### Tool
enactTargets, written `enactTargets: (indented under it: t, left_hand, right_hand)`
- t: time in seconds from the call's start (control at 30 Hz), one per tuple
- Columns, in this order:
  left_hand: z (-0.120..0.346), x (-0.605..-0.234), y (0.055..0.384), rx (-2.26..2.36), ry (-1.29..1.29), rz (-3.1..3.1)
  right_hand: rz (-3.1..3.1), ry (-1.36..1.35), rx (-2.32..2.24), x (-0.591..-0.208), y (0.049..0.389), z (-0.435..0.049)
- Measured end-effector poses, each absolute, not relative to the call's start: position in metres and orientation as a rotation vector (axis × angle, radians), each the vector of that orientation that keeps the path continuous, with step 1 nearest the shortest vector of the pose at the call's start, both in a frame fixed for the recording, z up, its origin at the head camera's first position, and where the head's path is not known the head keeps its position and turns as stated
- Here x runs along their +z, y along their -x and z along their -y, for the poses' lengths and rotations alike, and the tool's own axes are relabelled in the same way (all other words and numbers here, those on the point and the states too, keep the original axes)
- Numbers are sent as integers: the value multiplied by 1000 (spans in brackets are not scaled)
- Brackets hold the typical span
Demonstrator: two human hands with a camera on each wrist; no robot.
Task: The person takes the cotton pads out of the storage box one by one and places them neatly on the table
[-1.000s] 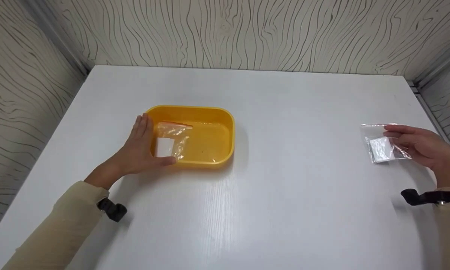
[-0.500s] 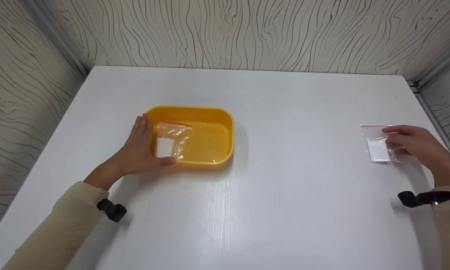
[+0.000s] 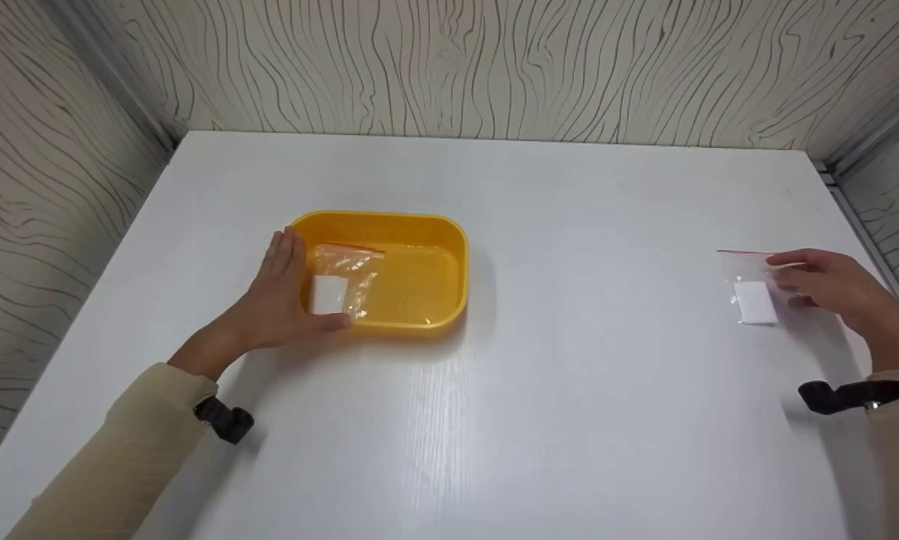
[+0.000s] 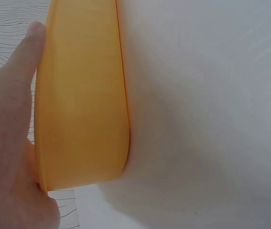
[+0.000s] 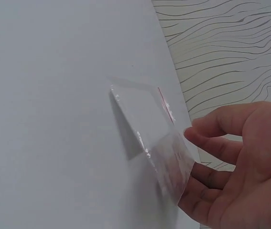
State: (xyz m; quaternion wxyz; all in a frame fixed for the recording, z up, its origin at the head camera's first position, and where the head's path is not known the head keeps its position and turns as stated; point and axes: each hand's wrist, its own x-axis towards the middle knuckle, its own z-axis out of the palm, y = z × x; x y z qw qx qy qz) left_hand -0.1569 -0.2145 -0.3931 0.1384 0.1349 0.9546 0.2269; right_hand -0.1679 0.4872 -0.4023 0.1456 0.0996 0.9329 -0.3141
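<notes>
A yellow plastic tray (image 3: 419,292) stands on the table, left of centre in the head view. My left hand (image 3: 277,300) rests along its left end, fingers on the far side and thumb at the near rim. Inside, a clear zip bag (image 3: 356,285) with a white square in it lies at the left. Far right, another clear zip bag (image 3: 755,300) with a red seal line and a white square is on the table. My right hand (image 3: 840,289) is at its right edge, fingers spread apart and touching the plastic. In the right wrist view that edge tilts up.
The white table (image 3: 569,375) spans the middle of the head view. Wood-patterned panels (image 3: 449,67) enclose it at the back and both sides. A black wrist mount (image 3: 224,418) sits on the left sleeve and another (image 3: 855,396) on the right.
The right-hand bag has gone from tilted to lying flatter, shifting slightly left, and less of it sits under the right hand's fingers. The left hand and tray have not moved.
</notes>
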Motion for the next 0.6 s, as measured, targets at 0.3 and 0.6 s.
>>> enactTargets:
  t: [0.3,0.6]
  left_hand:
    - [215,-393,158,656,-408,-2761]
    - [216,-393,157,667,-409,-2759]
  right_hand:
    - [-2686,-303,-886,-396,166,-483]
    - [-2690,-270,-926,-395,165,-487]
